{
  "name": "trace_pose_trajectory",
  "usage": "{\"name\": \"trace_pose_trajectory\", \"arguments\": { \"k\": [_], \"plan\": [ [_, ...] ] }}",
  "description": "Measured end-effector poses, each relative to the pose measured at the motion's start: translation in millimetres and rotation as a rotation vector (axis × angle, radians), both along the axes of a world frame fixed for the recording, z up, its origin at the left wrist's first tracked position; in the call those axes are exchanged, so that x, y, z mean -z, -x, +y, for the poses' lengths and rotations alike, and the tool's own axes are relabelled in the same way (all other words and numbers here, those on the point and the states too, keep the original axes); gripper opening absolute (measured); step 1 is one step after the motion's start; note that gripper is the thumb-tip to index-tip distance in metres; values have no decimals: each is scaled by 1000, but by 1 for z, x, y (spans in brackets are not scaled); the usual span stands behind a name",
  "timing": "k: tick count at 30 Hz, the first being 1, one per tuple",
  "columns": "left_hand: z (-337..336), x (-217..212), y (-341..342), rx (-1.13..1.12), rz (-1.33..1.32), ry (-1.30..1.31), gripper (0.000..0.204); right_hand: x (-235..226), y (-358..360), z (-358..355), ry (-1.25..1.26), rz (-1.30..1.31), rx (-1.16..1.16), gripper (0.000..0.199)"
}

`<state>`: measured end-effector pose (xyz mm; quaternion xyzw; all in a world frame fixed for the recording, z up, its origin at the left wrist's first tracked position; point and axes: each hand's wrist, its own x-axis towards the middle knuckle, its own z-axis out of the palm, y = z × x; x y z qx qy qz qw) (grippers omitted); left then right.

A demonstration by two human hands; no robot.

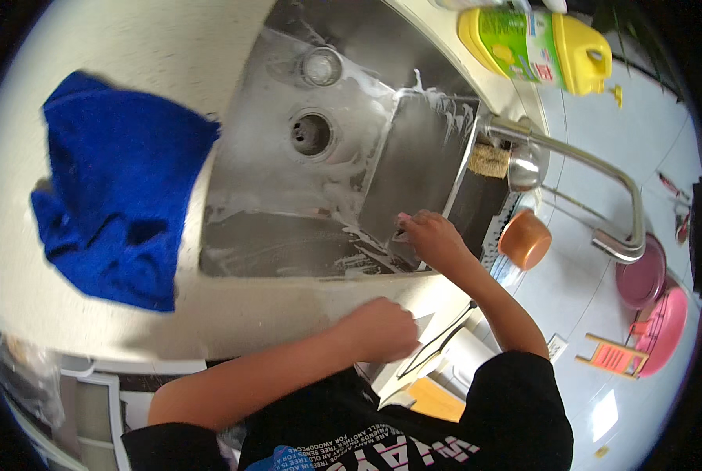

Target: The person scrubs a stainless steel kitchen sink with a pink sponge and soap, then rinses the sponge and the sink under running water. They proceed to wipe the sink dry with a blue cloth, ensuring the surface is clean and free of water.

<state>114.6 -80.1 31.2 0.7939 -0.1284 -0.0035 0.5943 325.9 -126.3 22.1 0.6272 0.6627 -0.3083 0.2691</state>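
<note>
Clearly the work sits at the near right corner of the steel sink (257, 243), whose walls and floor are streaked with white suds. The person's right hand (433, 239) reaches down over the front rim, fingers curled and pressed against the soapy inner wall; something small and pale shows under the fingertips, perhaps a scrub pad, but it is too hidden to name. The left hand (382, 328) is closed into a loose fist and rests on the front edge of the bench (209, 314); whether it has hold of anything cannot be told.

The main risk, as a judgement, is slipping. The steel is wet and lathered, so a hard push from the right hand could skid along the wall and knock the knuckles against the tap (570, 169), which arches just beside and above that corner. The left hand carries the body's lean on a smooth rim, and if suds reach it, that support could slide too.

The drain (311, 133) stands open, so a small pad let go could wash toward it. The yellow detergent bottle (535, 47) lies on its side at the far rim and may roll in. The blue cloth (119, 188) lies well apart on the left.
</note>
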Motion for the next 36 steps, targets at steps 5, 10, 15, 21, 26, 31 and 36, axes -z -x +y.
{"name": "trace_pose_trajectory", "arguments": {
  "k": [5, 10, 15, 21, 26, 31, 36],
  "plan": [
    [-54, 11, -61, -24, -252, 132, 42, 51, -39, -12, -57, -132, -79, 18],
    [-67, 42, -66, -10, -239, 201, 28, 99, -70, 56, -92, -374, -80, 14],
    [-70, 38, -70, -40, -220, 191, 10, 83, 9, 32, 427, -71, -121, 16],
    [-53, 38, -71, -43, -121, 269, 14, 83, -45, 39, 305, -230, 71, 20],
    [-63, 34, -74, 41, -159, 304, 39, 69, -121, 140, -96, -715, -302, 13],
    [-59, 38, -85, -31, -153, 226, 28, 40, -106, 107, -329, -524, -562, 17],
    [-65, 44, -90, 14, -77, 114, 28, 32, -71, 78, -191, -136, 434, 45]
  ]
}}
